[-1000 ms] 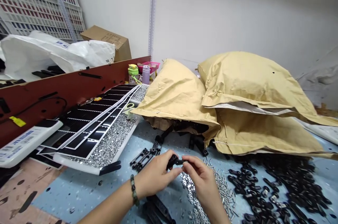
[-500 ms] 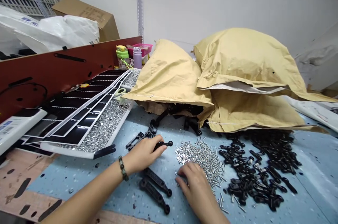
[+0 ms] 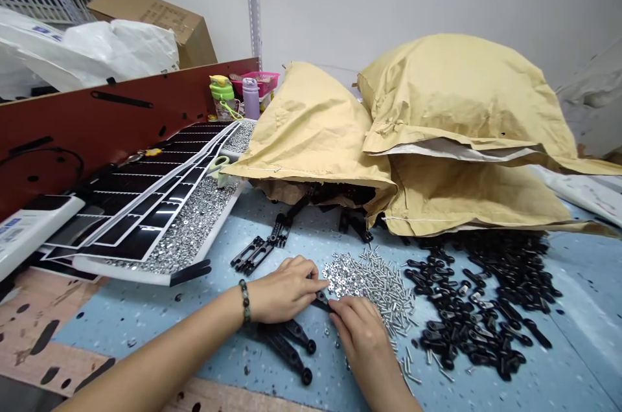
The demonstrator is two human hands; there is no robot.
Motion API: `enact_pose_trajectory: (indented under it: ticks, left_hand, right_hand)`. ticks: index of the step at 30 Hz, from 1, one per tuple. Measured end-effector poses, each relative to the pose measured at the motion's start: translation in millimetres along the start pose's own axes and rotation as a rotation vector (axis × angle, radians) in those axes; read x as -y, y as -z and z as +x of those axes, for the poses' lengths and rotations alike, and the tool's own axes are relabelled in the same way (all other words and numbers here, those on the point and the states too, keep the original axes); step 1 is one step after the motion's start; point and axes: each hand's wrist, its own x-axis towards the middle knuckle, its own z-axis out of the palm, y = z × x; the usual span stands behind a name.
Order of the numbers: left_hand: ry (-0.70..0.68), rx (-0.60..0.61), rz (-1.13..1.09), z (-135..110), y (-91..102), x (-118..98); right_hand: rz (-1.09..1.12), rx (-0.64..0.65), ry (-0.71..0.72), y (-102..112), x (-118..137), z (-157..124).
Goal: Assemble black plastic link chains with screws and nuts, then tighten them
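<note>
My left hand [image 3: 290, 289], with a beaded bracelet at the wrist, is closed around a black plastic arm [image 3: 321, 300] whose end sticks out to the right. At that end the thumb and forefinger of my right hand [image 3: 363, 334] pinch the part; a small piece between them would be hidden. Two similar black arms [image 3: 286, 350] lie on the blue table just below my left hand. Right behind my hands is a spread of small metal nuts [image 3: 343, 274], merging into a pile of silver screws [image 3: 386, 289].
Short black links [image 3: 466, 315] are heaped at the right. Paper sacks [image 3: 315, 133] stand behind, one open with black parts [image 3: 265, 247] spilling out. At the left lie a tray of metal pieces [image 3: 187, 237], black sheets [image 3: 146, 195] and scissors [image 3: 221, 169]. Bottles [image 3: 251, 98] stand at the back.
My left hand has moved right with the black arm. My right hand has left the edge of the nuts, and its fingers now meet the arm's end.
</note>
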Motion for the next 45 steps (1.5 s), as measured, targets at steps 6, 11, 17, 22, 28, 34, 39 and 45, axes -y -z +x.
enact_pose_trajectory:
  ticks: [6, 11, 17, 22, 28, 34, 39, 45]
  left_hand:
    - [0.025, 0.026, -0.031, 0.2, 7.9, 1.7]
    - [0.051, 0.005, -0.040, 3.0, 10.7, 4.7]
    - [0.051, 0.022, -0.024, 9.1, 17.1, 6.9]
    - [0.043, 0.054, -0.015, 15.1, 17.8, 8.9]
    - [0.033, 0.055, 0.005, 9.9, 16.8, 9.0]
    - [0.063, 0.024, 0.018, 8.0, 15.6, 14.6]
    - [0.061, 0.030, 0.020, 5.0, 16.8, 15.8]
    - [0.045, 0.015, 0.025, 7.9, 21.7, 16.0]
  right_hand:
    - [-0.010, 0.070, 0.030, 6.5, 4.1, 9.9]
    - [-0.022, 0.068, -0.021, 7.1, 10.4, 17.2]
    - [0.116, 0.013, -0.054, 7.0, 10.7, 18.2]
    - [0.045, -0.012, -0.045, 1.3, 13.6, 12.7]
    - [-0.019, 0.028, 0.006, -6.3, 10.5, 6.5]
    - [0.021, 0.081, -0.019, -2.5, 8.0, 21.6]
    - [0.051, 0.015, -0.026, -6.3, 10.9, 19.0]
    - [0.100, -0.022, -0.046, -5.4, 11.4, 18.2]
